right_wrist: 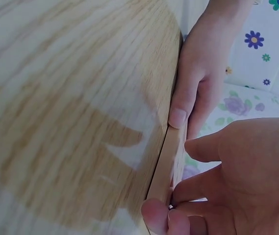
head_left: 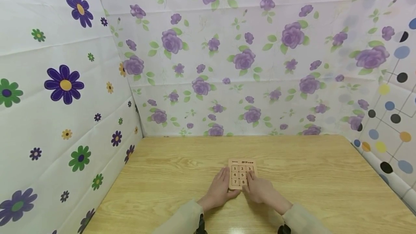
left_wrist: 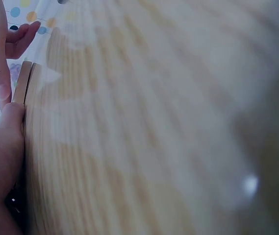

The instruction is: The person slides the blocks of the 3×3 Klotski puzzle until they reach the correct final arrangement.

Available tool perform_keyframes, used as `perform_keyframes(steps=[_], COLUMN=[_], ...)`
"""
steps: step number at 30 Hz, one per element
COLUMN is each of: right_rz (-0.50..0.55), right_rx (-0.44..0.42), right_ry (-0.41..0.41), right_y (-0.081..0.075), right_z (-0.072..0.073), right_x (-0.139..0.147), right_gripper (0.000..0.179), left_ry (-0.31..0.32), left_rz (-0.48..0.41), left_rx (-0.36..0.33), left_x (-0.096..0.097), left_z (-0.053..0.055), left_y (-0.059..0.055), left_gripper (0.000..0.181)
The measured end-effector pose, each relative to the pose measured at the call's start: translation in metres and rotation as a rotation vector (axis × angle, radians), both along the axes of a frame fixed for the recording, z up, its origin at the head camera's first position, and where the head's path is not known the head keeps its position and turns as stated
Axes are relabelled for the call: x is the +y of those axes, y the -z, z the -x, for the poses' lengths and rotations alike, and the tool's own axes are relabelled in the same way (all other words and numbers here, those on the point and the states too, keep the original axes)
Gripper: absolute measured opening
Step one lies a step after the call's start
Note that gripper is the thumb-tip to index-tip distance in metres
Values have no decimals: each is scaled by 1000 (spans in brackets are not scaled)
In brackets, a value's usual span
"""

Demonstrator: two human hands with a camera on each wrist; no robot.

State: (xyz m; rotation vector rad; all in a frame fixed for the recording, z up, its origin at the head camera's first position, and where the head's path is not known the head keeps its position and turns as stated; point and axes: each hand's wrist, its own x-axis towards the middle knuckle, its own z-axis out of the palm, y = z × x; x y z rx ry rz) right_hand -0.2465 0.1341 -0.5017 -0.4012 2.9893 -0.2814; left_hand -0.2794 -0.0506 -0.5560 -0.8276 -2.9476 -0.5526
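Observation:
On the table lies a wooden number sliding puzzle (head_left: 238,174), its tiles 1, 2, 3, 4, 5, 7 and 8 in view. My left hand (head_left: 218,190) holds its near left corner, fingers along the left edge and thumb against the near edge. The left thumb (right_wrist: 177,117) presses the puzzle's side in the right wrist view. Over the puzzle's right part, my right hand (head_left: 260,189) touches the tiles with its fingertips and covers the lower right squares. In the right wrist view, some right fingers (right_wrist: 155,215) rest at the puzzle's edge.
The wood-grain table (head_left: 169,176) spreads around the puzzle. A purple-rose cloth (head_left: 227,64) hangs behind it, a daisy-print cloth (head_left: 65,118) at the left, and a dotted cloth (head_left: 394,129) at the right.

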Motion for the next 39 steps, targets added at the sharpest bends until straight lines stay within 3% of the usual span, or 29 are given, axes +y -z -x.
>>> perform_keyframes(steps=[11, 16, 31, 39], right_rz=[18, 48, 45, 22], right_rx=[27, 56, 44, -2], right_ry=[3, -4, -115, -117], right_y=[1, -1, -15, -17], right_z=[-3, -5, -25, -32], right_x=[-2, -4, -13, -16], right_gripper=[57, 58, 59, 59], left_ry=[5, 8, 8, 0], left_rz=[-12, -8, 12, 1], left_rx=[-14, 17, 26, 20], left_x=[-1, -1, -1, 0], left_z=[-2, 0, 0, 0], left_y=[0, -2, -2, -1], left_gripper=[94, 94, 96, 95])
